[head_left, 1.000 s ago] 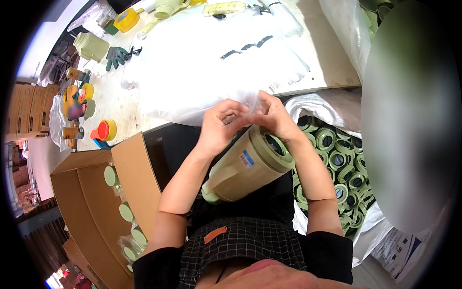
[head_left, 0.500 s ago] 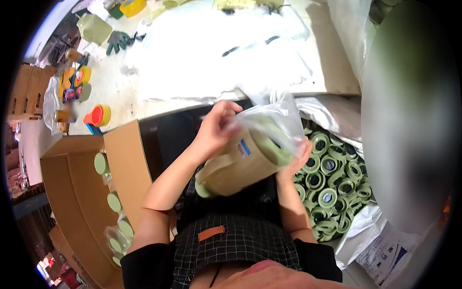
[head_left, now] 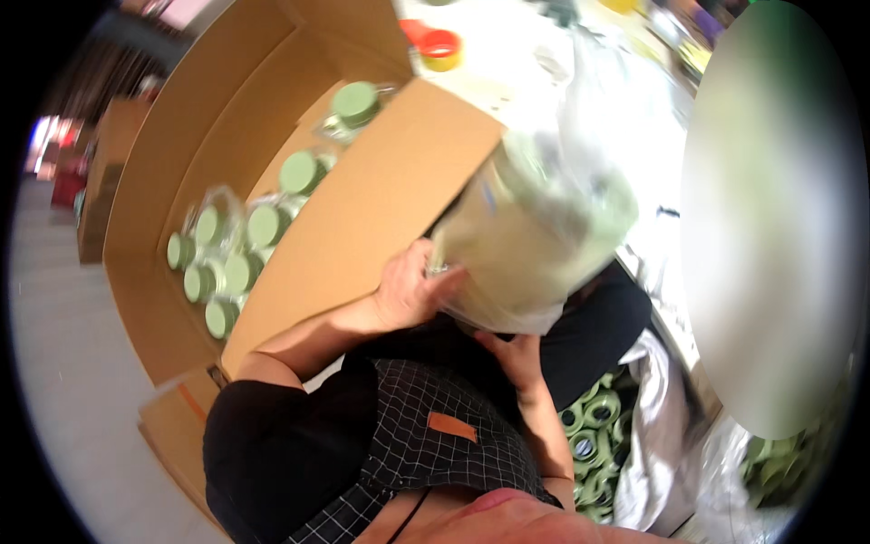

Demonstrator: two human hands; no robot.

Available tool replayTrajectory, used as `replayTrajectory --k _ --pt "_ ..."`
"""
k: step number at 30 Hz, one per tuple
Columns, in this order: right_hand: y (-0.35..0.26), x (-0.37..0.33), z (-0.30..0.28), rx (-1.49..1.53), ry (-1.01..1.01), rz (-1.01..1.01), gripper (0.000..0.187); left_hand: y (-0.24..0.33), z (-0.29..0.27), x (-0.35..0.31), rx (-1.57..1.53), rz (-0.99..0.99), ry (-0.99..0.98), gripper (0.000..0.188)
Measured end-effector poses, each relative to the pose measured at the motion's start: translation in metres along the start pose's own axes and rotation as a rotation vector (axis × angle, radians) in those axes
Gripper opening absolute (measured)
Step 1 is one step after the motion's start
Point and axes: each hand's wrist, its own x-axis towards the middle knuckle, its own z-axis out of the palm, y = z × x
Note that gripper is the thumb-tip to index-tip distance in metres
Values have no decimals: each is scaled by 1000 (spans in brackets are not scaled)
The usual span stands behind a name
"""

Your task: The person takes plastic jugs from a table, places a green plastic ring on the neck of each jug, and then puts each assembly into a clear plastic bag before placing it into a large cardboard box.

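A large pale beige-green jug point(head_left: 517, 245) in a clear plastic bag point(head_left: 580, 100) is held slantwise before my body, blurred by motion. My left hand point(head_left: 419, 286) grips its left side, thumb and fingers curled against the bag. Under the jug's lower end is my right hand point(head_left: 517, 356), holding it from below, with its fingers partly hidden. The bag's loose end stands up from the far end of the jug. Beside my left arm is an open cardboard box point(head_left: 362, 208), in which several bagged containers with round green lids point(head_left: 300, 172) stand.
The worktable point(head_left: 494, 77) lies ahead with an orange-and-yellow tape roll point(head_left: 440, 50) near the box's corner. To my lower right, a white sack point(head_left: 648, 435) holds several green ring-shaped parts point(head_left: 598, 412). A blurred pale shape point(head_left: 770, 227) covers the right side.
My view has turned left, bringing the box closer to the middle. The jug is now inside the bag, its lower end covered, and my hands have shifted to that end.
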Motion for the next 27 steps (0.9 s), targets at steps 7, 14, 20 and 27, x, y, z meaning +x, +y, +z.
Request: replayTrajectory --k 7,14,20,27 --pt "-128 70 105 -144 -461 -663 75 -135 -150 -65 -34 -606 218 48" --pt "-68 49 79 -168 -234 -173 60 -310 -181 -153 -227 -1476 120 40" --pt "-33 31 -13 -81 56 12 45 -391 -160 -280 -725 -1526 14 45" --pt "-87 167 -166 -300 975 -407 78 -374 -202 -263 526 -1374 -753 36"
